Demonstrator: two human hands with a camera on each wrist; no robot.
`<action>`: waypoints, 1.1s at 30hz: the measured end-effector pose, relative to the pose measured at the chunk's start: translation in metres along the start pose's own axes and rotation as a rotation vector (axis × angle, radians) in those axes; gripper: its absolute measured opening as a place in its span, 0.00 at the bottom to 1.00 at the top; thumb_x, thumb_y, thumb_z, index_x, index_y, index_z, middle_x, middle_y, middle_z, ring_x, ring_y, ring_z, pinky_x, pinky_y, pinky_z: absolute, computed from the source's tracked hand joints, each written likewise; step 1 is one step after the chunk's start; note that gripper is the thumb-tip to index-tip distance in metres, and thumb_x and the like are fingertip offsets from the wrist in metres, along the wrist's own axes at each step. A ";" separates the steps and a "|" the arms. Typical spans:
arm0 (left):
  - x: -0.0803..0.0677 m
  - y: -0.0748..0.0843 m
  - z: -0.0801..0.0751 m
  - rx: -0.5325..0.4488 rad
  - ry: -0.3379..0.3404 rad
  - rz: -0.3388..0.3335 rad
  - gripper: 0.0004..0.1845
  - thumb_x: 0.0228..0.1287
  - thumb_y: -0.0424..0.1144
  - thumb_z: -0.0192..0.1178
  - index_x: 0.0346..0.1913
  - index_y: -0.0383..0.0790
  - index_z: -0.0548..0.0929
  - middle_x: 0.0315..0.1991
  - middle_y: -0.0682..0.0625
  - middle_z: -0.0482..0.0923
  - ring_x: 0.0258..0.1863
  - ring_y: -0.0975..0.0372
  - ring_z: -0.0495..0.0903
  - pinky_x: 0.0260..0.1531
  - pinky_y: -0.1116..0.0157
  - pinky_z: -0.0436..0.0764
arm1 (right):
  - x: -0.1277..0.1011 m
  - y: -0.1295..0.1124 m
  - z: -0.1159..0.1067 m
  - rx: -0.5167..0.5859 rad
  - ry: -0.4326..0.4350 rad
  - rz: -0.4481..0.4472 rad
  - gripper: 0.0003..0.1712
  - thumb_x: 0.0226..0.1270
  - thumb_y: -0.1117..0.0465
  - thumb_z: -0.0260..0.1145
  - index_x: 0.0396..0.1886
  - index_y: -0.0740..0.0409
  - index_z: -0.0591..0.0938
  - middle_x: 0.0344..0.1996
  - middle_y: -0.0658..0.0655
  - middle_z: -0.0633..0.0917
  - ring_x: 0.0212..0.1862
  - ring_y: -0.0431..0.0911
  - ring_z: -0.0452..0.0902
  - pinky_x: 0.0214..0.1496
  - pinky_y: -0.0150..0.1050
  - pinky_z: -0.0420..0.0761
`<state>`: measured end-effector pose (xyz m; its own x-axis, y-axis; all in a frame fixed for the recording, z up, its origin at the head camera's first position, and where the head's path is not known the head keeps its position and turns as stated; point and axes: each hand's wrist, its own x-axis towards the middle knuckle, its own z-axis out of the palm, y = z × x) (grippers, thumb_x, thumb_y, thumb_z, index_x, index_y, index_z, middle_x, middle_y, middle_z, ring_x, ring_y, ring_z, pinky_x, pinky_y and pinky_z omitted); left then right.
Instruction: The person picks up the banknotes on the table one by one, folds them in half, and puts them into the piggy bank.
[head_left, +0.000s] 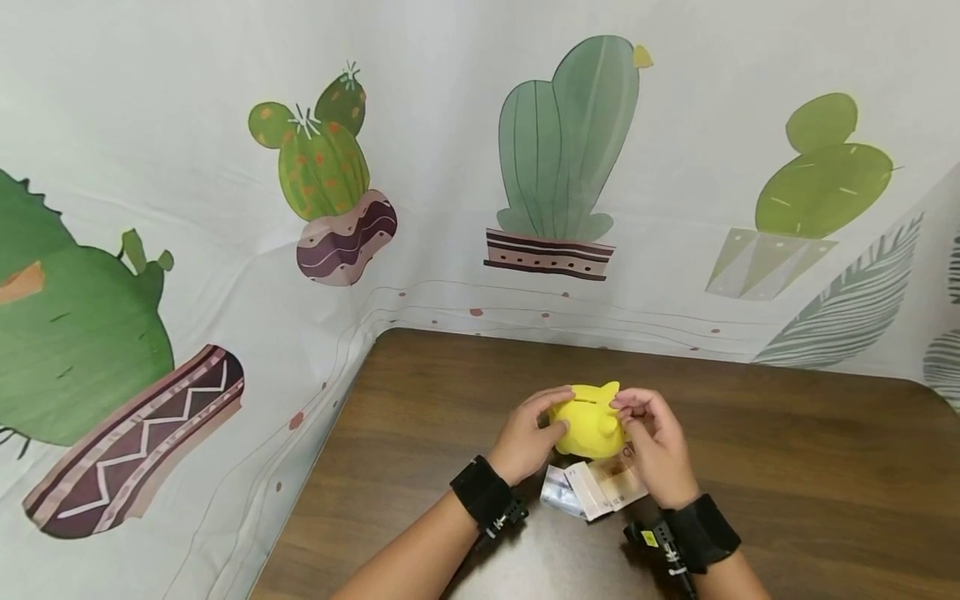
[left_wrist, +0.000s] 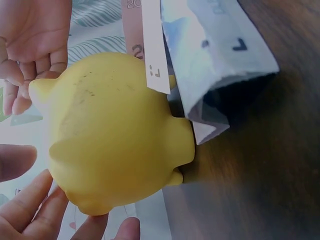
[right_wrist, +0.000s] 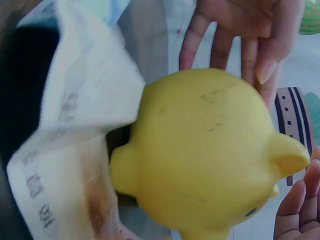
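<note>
Fingers of both our left hand (head_left: 525, 437) and right hand (head_left: 656, 442) cup the yellow piggy bank (head_left: 588, 421) at centre frame; we should steady it above the banknotes (head_left: 592, 492).

The head view is bright and evenly lit, pretty soft light, no hard shadows, just a faint dark patch under the hands near the tabletop's front edge. There's a mild sheen on the wooden tabletop (head_left: 787, 467) and fisheye bending toward the frame edges. Both wrist views are way softer: the yellow piggy bank (left_wrist: 115, 150) is so close it's blurry, the banknotes (right_wrist: 65, 130) smear out of focus, and the backdrop behind looks washed out.
</note>
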<state>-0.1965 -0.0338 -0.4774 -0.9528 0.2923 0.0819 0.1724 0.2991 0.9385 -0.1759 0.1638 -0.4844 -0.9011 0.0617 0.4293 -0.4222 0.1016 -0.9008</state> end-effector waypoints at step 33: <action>-0.002 0.007 -0.001 -0.009 0.010 -0.010 0.24 0.71 0.37 0.59 0.69 0.52 0.77 0.71 0.54 0.73 0.73 0.57 0.68 0.71 0.52 0.71 | -0.053 -0.010 -0.018 -0.410 -0.361 -0.119 0.14 0.69 0.72 0.65 0.49 0.54 0.83 0.46 0.50 0.84 0.47 0.35 0.78 0.49 0.30 0.80</action>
<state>-0.1937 -0.0328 -0.4702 -0.9569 0.2802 0.0757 0.1606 0.2939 0.9423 -0.1222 0.1771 -0.4965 -0.8568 -0.3108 0.4114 -0.5148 0.4697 -0.7172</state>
